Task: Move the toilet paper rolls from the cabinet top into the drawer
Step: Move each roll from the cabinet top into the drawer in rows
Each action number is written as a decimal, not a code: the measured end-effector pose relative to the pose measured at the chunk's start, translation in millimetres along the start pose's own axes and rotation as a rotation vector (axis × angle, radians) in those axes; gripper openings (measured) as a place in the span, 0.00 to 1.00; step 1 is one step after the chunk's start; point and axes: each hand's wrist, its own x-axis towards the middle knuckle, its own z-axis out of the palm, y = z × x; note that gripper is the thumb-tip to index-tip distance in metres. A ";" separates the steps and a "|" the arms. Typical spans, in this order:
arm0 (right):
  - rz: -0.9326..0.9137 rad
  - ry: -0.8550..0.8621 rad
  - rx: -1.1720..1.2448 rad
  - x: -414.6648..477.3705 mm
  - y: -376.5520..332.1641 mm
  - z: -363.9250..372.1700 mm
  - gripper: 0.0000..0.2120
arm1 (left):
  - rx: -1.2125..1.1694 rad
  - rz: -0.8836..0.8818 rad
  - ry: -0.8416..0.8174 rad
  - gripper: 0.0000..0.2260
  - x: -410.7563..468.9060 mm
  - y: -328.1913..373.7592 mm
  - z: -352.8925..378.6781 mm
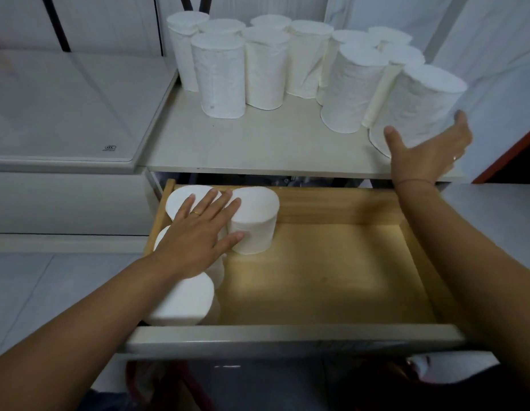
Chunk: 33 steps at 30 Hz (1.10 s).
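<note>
Several white toilet paper rolls stand upright on the cabinet top (258, 149). The nearest right roll (418, 108) has my right hand (429, 149) spread at its base, thumb on the left and fingers on the right. Below, the wooden drawer (332, 277) is pulled out. Several rolls stand along its left side, among them one at the back (255, 223) and one at the front (183, 301). My left hand (198, 235) lies flat with straight fingers on top of those rolls.
A white glass-topped unit (59, 114) adjoins the cabinet on the left. A white wall and an orange-edged panel (506, 155) stand at the right. The drawer's middle and right floor is bare wood. The drawer's front panel (287, 336) lies near me.
</note>
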 end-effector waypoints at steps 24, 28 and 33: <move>-0.190 -1.233 0.340 -51.5 -8.2 -17.5 0.37 | -0.028 0.005 0.017 0.32 0.5 1.5 0.2; -0.163 -1.389 0.147 -74.9 29.4 -5.7 0.36 | -0.009 -0.005 0.008 0.33 0.3 1.7 -0.1; -0.141 -1.495 0.017 -88.5 65.9 8.7 0.42 | -0.013 -0.001 0.010 0.33 0.2 2.7 0.0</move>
